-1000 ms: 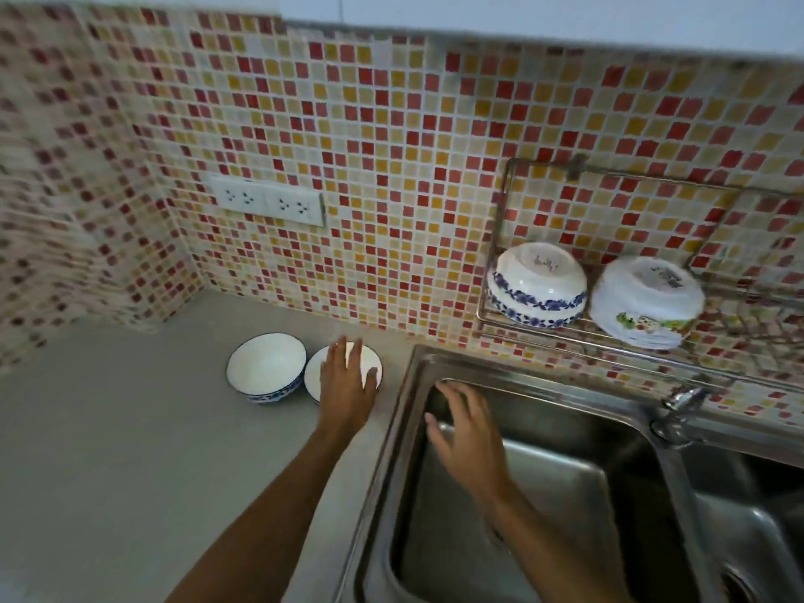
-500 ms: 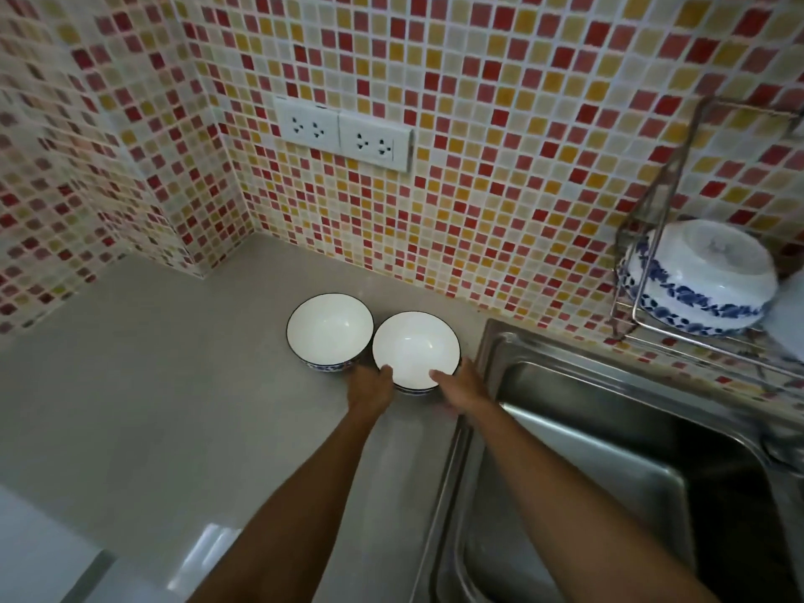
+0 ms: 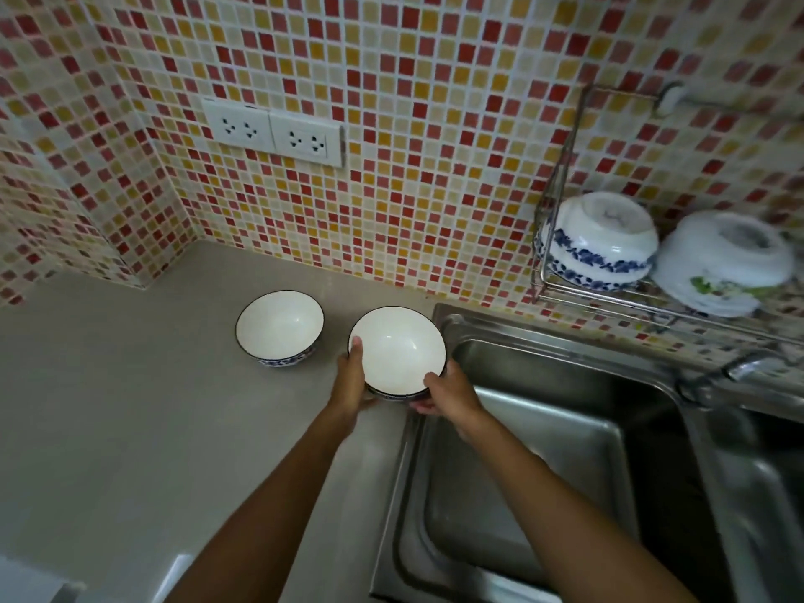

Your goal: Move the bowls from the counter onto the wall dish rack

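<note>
my left hand and right hand grip the bowl at the counter edge by the sink; pickup step; next, carry it to the wall rack, inverted.

Walls tiled in small mosaic squares: red, orange, yellow, cream, with pale grout. Two walls meet at an inside corner, upper left. Double white socket plate mounted on the back wall. Countertop plain beige, matte. Stainless steel sink set into it at right; a metal tap sits at its far edge. Lighting dim, even.
</note>
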Action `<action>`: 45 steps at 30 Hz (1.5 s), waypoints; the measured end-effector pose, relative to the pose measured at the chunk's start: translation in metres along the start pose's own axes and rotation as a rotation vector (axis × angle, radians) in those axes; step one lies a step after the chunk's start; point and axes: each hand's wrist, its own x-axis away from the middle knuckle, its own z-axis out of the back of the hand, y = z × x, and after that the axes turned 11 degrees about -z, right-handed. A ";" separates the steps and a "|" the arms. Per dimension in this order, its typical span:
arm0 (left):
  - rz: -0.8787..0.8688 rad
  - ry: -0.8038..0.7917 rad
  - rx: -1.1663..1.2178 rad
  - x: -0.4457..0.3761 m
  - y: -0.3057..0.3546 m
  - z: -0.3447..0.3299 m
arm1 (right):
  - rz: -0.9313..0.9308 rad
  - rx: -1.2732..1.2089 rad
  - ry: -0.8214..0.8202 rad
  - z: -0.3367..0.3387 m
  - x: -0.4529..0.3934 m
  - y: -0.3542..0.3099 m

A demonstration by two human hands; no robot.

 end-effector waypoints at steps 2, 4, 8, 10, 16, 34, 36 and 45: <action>-0.080 -0.042 -0.009 0.022 0.006 -0.012 | 0.041 -0.007 0.013 0.016 0.023 0.004; -0.146 -0.085 -0.024 0.046 0.012 -0.027 | 0.086 0.004 0.019 0.034 0.049 0.010; -0.281 -0.096 -0.002 0.086 0.030 -0.055 | 0.219 0.040 0.008 0.075 0.091 0.012; -0.338 -0.105 0.034 0.101 0.039 -0.065 | 0.363 0.110 0.141 0.102 0.113 0.009; -0.477 -0.250 0.063 0.132 0.074 -0.107 | 0.756 0.197 0.705 0.192 0.159 -0.009; -0.787 -0.266 -0.189 0.139 0.156 -0.296 | 0.893 0.726 1.195 0.336 0.116 -0.011; -0.849 -0.229 -0.224 0.138 0.165 -0.312 | 0.898 0.730 1.192 0.338 0.112 -0.009; -1.345 -0.304 -0.745 0.114 0.183 -0.370 | 0.941 0.709 1.260 0.340 0.104 -0.007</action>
